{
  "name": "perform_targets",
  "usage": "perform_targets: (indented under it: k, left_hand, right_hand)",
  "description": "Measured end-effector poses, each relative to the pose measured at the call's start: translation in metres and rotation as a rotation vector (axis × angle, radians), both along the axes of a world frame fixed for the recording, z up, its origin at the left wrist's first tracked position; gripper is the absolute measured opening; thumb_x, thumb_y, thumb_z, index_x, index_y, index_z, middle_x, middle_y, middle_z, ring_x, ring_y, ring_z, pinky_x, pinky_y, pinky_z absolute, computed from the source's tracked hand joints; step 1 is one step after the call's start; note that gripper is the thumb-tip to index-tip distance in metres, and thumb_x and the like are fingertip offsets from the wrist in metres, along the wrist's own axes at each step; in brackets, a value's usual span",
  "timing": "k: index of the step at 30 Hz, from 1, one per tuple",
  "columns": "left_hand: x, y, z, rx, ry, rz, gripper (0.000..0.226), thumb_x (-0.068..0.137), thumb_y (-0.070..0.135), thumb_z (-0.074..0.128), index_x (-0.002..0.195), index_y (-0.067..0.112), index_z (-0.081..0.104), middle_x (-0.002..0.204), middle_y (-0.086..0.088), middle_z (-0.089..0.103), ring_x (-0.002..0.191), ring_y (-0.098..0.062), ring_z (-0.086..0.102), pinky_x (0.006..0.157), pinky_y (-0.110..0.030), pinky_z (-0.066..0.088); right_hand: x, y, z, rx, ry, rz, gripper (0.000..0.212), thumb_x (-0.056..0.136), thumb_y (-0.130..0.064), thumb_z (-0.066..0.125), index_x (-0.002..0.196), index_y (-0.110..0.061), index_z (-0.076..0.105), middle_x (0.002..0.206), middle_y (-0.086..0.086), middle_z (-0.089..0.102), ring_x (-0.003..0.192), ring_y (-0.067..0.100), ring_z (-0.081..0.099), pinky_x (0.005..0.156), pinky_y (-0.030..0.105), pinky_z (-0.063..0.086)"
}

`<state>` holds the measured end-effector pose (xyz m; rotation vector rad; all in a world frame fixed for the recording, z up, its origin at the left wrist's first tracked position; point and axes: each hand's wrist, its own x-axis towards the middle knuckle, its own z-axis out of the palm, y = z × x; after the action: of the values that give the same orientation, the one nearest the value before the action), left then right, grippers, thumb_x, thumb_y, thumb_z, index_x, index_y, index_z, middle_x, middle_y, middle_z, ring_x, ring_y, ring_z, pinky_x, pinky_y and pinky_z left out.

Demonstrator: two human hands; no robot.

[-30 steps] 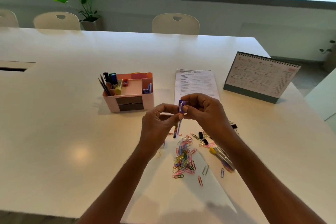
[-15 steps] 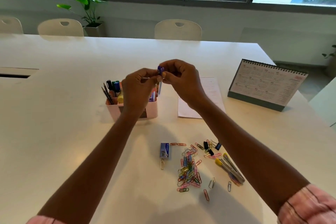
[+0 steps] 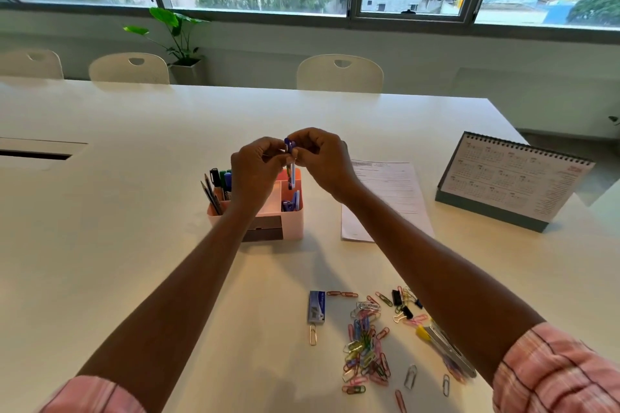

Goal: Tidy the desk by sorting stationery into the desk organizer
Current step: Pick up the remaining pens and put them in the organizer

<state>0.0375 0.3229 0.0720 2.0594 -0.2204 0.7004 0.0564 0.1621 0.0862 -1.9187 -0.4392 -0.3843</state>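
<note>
A purple pen point(image 3: 290, 164) hangs upright above the pink desk organizer point(image 3: 295, 221). My left hand point(image 3: 256, 171) and my right hand point(image 3: 322, 161) both pinch its top end, and its tip points down over the organizer's right-hand compartment. The organizer holds markers and pencils point(image 3: 218, 184) on its left side and small blue items on its right. On the near part of the table lie a pile of coloured paper clips point(image 3: 365, 349), black binder clips point(image 3: 402, 305), a blue staple box point(image 3: 316, 307) and some pens with a yellow cap point(image 3: 443, 345).
A printed sheet point(image 3: 389, 198) lies right of the organizer, and a desk calendar point(image 3: 510, 178) stands at the far right. The white table point(image 3: 117, 228) has a cable slot point(image 3: 37, 154) at the left. Chairs and a potted plant point(image 3: 177, 37) line the far side.
Both hands have carried the pen from above the paper clips forward to over the organizer. In the last half second they have hardly moved.
</note>
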Motion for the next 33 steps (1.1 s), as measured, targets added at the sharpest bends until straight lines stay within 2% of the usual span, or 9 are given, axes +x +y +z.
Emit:
perform_targets:
  k: [2,6,11,15,21,23,28,30,33]
  left_hand:
    - [0.004,0.0,-0.006,0.02,0.017,0.0,0.029,0.093,0.023,0.081,0.117,0.009,0.076,0.099,-0.002,0.081,0.083,-0.009,0.076,0.08,-0.021,0.063]
    - [0.011,-0.001,-0.015,0.08,0.075,0.018,0.024,0.096,0.019,0.077,0.118,0.008,0.075,0.099,-0.006,0.081,0.081,-0.012,0.075,0.077,-0.025,0.063]
    - [0.016,-0.004,-0.023,0.139,0.172,0.028,0.019,0.096,0.017,0.076,0.113,0.007,0.08,0.098,-0.008,0.081,0.078,-0.015,0.071,0.066,-0.014,0.05]
    - [0.019,-0.006,-0.03,0.172,0.224,0.072,0.017,0.099,0.014,0.071,0.111,0.005,0.08,0.098,-0.012,0.08,0.077,-0.017,0.068,0.06,-0.015,0.042]
    - [0.018,-0.005,-0.033,0.209,0.233,0.126,0.021,0.099,0.015,0.072,0.117,0.007,0.077,0.108,-0.011,0.079,0.094,-0.019,0.073,0.071,-0.021,0.048]
    - [0.018,-0.004,-0.034,0.205,0.254,0.131,0.019,0.097,0.015,0.073,0.115,0.007,0.077,0.107,-0.01,0.079,0.094,-0.018,0.072,0.068,-0.018,0.047]
    - [0.018,-0.001,-0.036,0.198,0.266,0.143,0.018,0.096,0.015,0.075,0.114,0.01,0.076,0.104,-0.006,0.079,0.091,-0.013,0.07,0.064,-0.011,0.042]
    - [0.018,0.001,-0.037,0.194,0.267,0.155,0.02,0.095,0.015,0.076,0.115,0.011,0.076,0.104,-0.005,0.079,0.091,-0.013,0.071,0.068,-0.015,0.048]
    - [0.018,0.003,-0.038,0.194,0.274,0.172,0.025,0.095,0.014,0.077,0.12,0.011,0.076,0.109,-0.007,0.079,0.1,-0.021,0.074,0.081,-0.026,0.056]
  right_hand:
    - [0.006,0.002,-0.008,-0.019,0.013,-0.001,0.018,0.096,-0.005,0.072,0.114,-0.004,0.076,0.101,0.006,0.079,0.091,0.016,0.077,0.086,0.037,0.066]
    - [0.015,0.002,-0.023,-0.03,0.078,0.001,0.018,0.095,-0.004,0.074,0.113,-0.003,0.076,0.099,0.008,0.079,0.089,0.02,0.078,0.083,0.042,0.067]
    - [0.023,0.0,-0.04,-0.02,0.158,-0.025,0.014,0.09,-0.004,0.078,0.105,-0.005,0.079,0.093,0.008,0.08,0.086,0.023,0.079,0.079,0.047,0.067]
    - [0.025,0.003,-0.048,-0.071,0.166,-0.048,0.012,0.091,-0.009,0.079,0.103,-0.009,0.081,0.094,0.004,0.081,0.087,0.017,0.078,0.08,0.04,0.066]
    - [0.027,0.002,-0.053,-0.151,0.164,-0.055,0.013,0.093,-0.013,0.079,0.104,-0.007,0.082,0.098,0.006,0.081,0.09,0.017,0.076,0.075,0.024,0.059]
    - [0.027,0.003,-0.055,-0.157,0.165,-0.054,0.013,0.094,-0.014,0.078,0.105,-0.007,0.082,0.099,0.006,0.081,0.09,0.017,0.075,0.074,0.021,0.057]
    - [0.027,0.005,-0.055,-0.197,0.162,-0.046,0.014,0.096,-0.017,0.076,0.105,-0.008,0.082,0.098,0.006,0.08,0.089,0.016,0.075,0.075,0.024,0.059]
    - [0.027,0.006,-0.055,-0.208,0.161,-0.045,0.013,0.096,-0.016,0.076,0.104,-0.008,0.082,0.097,0.006,0.08,0.087,0.016,0.074,0.073,0.022,0.057]
    - [0.029,0.008,-0.054,-0.223,0.147,-0.039,0.013,0.095,-0.014,0.076,0.104,-0.007,0.082,0.096,0.007,0.08,0.087,0.018,0.075,0.076,0.028,0.061]
